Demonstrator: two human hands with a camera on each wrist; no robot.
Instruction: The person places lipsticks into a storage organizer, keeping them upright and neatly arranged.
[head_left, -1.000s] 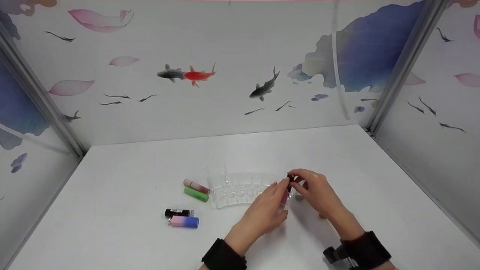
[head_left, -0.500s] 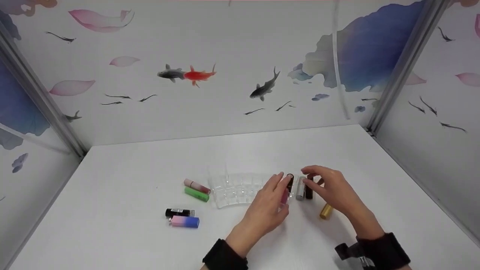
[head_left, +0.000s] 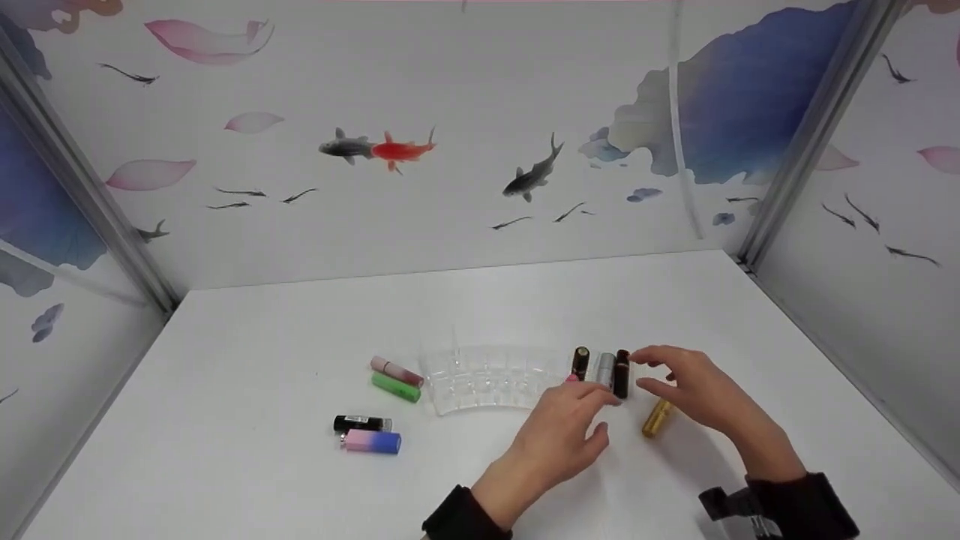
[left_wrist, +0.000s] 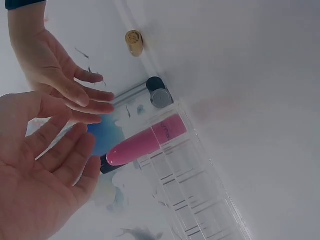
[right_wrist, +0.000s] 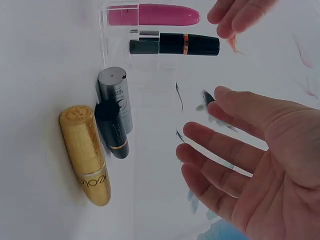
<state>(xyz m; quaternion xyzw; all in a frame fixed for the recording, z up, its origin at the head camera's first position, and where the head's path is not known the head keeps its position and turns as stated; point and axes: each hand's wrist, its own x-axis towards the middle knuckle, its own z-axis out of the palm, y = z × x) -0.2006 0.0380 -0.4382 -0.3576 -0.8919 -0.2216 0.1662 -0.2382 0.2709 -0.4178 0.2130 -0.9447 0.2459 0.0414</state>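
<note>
A transparent lipstick organizer (head_left: 474, 410) stands mid-table. In its right end are a pink lipstick (left_wrist: 142, 145), upright, and a black lipstick (right_wrist: 202, 44) with a gold band. My left hand (head_left: 555, 429) hovers in front of that end with relaxed fingers, hiding part of the pink one in the head view. My right hand (head_left: 697, 386) is held loosely spread and holds nothing. Its fingertips come near a dark lipstick (head_left: 621, 375) lying beside a silver tube (head_left: 605, 367). A gold lipstick (head_left: 654, 420) lies below the right hand, closer to me.
Left of the organizer lie a pale pink tube (head_left: 396, 370) and a green tube (head_left: 395, 388). Closer to me are a black tube (head_left: 360, 424) and a pink-and-blue tube (head_left: 373, 441). Printed walls (head_left: 465, 82) enclose the back and sides of the white table (head_left: 247, 375).
My right hand has let go of the black lipstick in the organizer and moved right. My left hand has drawn away from the organizer's end, toward me and to the right.
</note>
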